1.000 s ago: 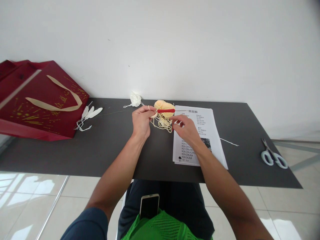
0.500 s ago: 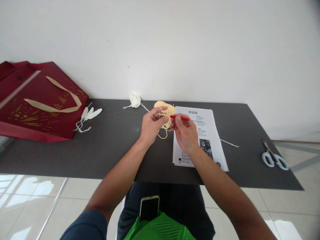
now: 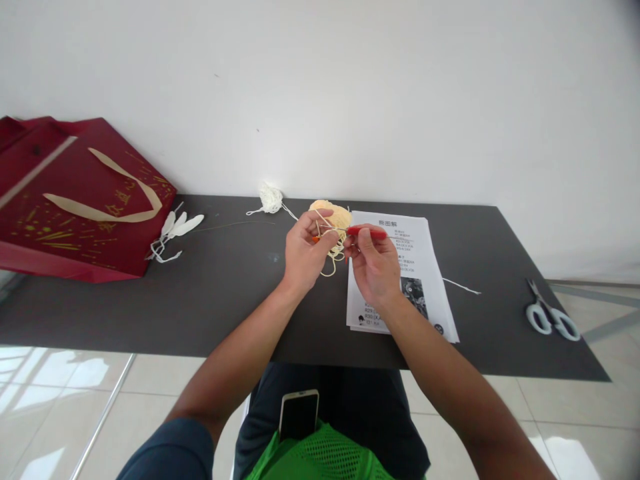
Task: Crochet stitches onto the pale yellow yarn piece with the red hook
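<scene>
Above the desk [image 3: 225, 293], the right hand [image 3: 376, 267], off the red-handled tool [image 3: 367, 232] a second ago, grips it between its fingers, likely restoring control; the left hand [image 3: 306, 253] pinches yellow yarn [image 3: 341, 215].

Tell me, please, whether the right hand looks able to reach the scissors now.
Probably yes: only flat papers and a white strand lie between the right hand and the scissors, though it holds the red-handled tool and may need to release it first.
</scene>
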The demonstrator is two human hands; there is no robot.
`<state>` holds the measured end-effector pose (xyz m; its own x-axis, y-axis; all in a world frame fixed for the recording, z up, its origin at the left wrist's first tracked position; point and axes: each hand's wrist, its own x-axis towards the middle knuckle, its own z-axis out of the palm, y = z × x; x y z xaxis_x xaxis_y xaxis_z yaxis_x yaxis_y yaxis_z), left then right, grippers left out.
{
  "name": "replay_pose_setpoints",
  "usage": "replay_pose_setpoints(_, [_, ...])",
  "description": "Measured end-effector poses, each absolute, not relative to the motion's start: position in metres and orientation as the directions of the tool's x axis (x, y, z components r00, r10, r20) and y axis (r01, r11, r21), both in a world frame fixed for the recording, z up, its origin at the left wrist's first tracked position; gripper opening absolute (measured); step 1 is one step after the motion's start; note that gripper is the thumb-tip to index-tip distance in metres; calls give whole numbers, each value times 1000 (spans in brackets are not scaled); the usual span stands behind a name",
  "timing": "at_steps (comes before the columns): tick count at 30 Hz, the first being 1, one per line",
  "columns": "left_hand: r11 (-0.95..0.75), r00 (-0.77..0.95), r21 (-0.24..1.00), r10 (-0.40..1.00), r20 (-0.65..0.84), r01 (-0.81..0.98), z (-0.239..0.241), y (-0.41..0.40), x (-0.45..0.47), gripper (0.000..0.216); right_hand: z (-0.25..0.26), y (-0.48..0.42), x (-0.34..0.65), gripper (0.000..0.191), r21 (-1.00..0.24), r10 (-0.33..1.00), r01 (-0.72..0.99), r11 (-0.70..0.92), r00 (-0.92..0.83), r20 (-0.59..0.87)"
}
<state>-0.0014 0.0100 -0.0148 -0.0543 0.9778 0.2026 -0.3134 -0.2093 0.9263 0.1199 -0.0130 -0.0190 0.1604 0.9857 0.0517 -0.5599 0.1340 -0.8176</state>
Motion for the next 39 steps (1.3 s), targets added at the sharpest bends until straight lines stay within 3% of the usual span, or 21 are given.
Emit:
replay_pose_setpoints(22, [-271, -131, 916, 961, 242, -297, -15, 8, -1, 36, -23, -11, 121, 18, -781, 979, -597, 183, 179, 93])
replay_pose_setpoints(31, [-327, -200, 920, 937, 286, -216, -20, 11, -2, 30, -21, -11, 125, 13, -769, 930, -524, 366, 243, 277])
replay_pose_setpoints(39, [-338, -227, 927, 927, 298, -164, -22, 12, -3, 31, -27, -12, 125, 11, -786, 888, -421, 453, 298, 352])
